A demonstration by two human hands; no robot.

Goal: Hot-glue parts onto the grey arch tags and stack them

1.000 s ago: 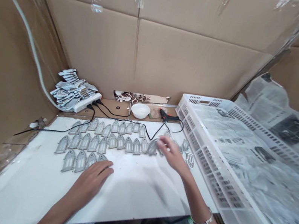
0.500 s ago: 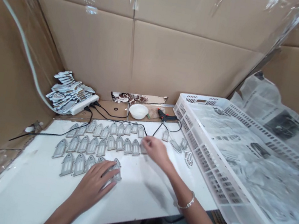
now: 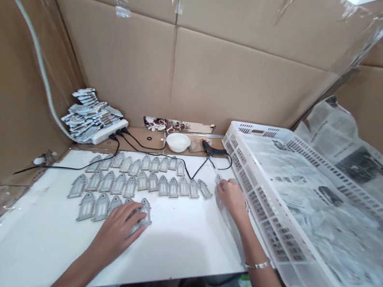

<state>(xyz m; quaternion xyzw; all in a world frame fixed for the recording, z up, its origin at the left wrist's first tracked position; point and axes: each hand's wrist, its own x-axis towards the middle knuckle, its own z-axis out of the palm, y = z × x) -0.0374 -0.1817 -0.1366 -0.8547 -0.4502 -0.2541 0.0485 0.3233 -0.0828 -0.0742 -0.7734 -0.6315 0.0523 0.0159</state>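
Grey arched window-shaped pieces lie in rows across the white tabletop. My left hand rests over the right end of the front row, fingers apart, touching a piece there. Farther right, near the crate, my right hand reaches down with its fingers bent together over a grey piece; its grip is partly hidden. A tilted piece ends the middle row, to the left of my right hand.
A white plastic crate lined with newspaper stands on the right. At the back are a white bowl, a glue gun and black cables. Stacked white pieces sit beside a power strip at the back left.
My right hand has moved right, from the middle row's end toward the crate. More pieces now show at that row's end. My left hand has stayed nearly in place.
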